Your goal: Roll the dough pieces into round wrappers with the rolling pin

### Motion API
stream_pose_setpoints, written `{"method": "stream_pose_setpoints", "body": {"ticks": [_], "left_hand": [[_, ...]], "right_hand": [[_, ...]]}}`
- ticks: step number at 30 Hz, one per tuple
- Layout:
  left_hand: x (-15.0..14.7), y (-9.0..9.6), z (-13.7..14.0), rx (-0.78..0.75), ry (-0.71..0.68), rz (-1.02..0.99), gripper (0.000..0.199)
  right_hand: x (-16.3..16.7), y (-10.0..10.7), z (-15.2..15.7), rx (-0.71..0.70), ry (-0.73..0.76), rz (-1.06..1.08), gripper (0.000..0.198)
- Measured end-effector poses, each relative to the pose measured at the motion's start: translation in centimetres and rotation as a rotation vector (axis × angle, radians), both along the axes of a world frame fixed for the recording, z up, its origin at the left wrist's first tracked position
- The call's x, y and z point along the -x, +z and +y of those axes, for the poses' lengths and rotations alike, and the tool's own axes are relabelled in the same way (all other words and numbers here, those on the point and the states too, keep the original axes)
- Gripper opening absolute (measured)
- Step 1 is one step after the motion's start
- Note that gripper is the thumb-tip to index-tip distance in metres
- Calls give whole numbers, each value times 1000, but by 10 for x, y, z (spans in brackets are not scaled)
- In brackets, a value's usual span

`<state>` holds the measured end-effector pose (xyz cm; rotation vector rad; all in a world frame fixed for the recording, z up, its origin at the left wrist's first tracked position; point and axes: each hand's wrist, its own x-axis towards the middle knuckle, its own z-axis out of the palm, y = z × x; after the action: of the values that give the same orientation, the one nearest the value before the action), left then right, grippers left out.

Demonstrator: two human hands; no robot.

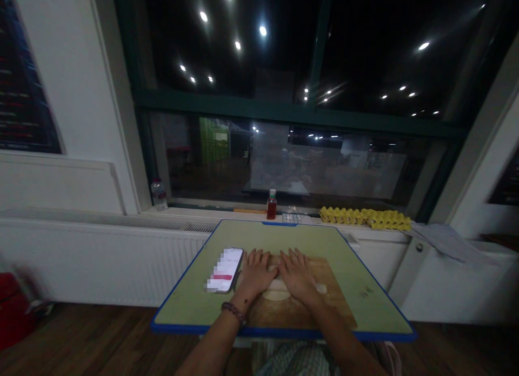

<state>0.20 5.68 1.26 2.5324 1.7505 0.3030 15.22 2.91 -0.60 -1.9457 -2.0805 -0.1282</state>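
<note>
Both hands lie palm down over a wooden board (336,295) on the small table. Under the palms runs a pale rolling pin (321,288), mostly covered, its right end poking out beside my right hand. A flat, pale round of dough (278,295) shows between the wrists, beneath the pin. My left hand (257,273) rests on the pin's left part, fingers stretched forward, a beaded bracelet at the wrist. My right hand (298,276) presses on the right part, its fingers also stretched out and slightly spread. The thumbs nearly meet in the middle.
A lit phone (227,270) lies left of the board on the green, blue-edged table (324,238). Along the windowsill stand a bottle of red liquid (271,206), a clear bottle (159,195) and yellow egg trays (365,217). A white radiator (121,262) sits behind.
</note>
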Motion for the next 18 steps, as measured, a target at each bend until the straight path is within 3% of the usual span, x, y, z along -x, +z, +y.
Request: {"method": "stream_pose_setpoints", "body": {"ticks": [6, 9, 14, 18], "left_hand": [[1, 0, -7, -51, -20, -20, 59], [-3, 1, 3, -124, 39, -61, 57], [-7, 3, 20, -195, 76, -110, 50], [-6, 5, 26, -273, 77, -140, 44]], "right_hand": [[0, -3, -9, -14, 50, 2, 49], [-3, 2, 12, -46, -35, 64, 52], [-7, 11, 51, -279, -129, 175, 49], [-9, 12, 63, -244, -188, 204, 48]]}}
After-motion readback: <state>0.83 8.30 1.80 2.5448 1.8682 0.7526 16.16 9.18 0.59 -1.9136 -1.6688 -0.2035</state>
